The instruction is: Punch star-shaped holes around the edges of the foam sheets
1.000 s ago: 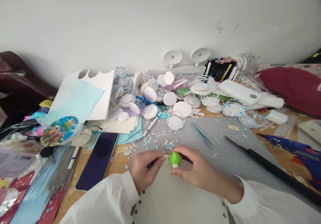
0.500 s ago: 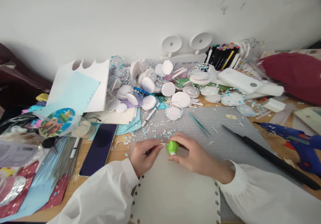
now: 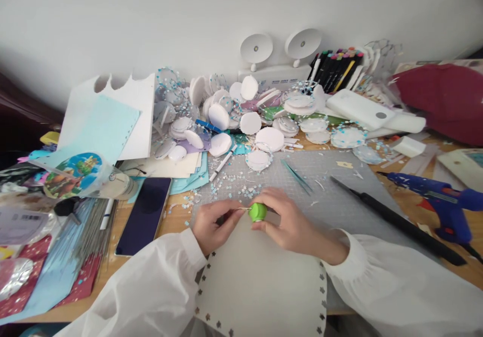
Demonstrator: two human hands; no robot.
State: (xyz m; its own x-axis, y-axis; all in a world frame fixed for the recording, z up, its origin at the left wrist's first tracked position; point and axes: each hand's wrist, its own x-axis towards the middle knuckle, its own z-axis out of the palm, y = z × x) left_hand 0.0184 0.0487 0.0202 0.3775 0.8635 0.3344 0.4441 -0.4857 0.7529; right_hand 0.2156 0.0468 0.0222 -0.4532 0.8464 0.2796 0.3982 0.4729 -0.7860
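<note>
My right hand (image 3: pixel 290 221) is closed round a small green roll (image 3: pixel 257 212), like a tape roll, just above the top edge of a pale sheet (image 3: pixel 260 281) with small punched shapes along its border. My left hand (image 3: pixel 213 225) pinches a thin pale strip (image 3: pixel 244 208) that runs from the green roll. Both hands rest over the near part of a grey cutting mat (image 3: pixel 328 196). Long white sleeves cover both arms.
A dark phone (image 3: pixel 145 214) lies left of the hands. Green tweezers (image 3: pixel 296 176) and a long black tool (image 3: pixel 392 219) lie on the mat. A blue glue gun (image 3: pixel 437 196) is at right. Several white foam discs (image 3: pixel 264 138), markers (image 3: pixel 335 70) and paper scraps crowd the back.
The view has tilted down, so everything sits higher in frame. Both hands stay together on the green roll and strip, shifted slightly away from me.
</note>
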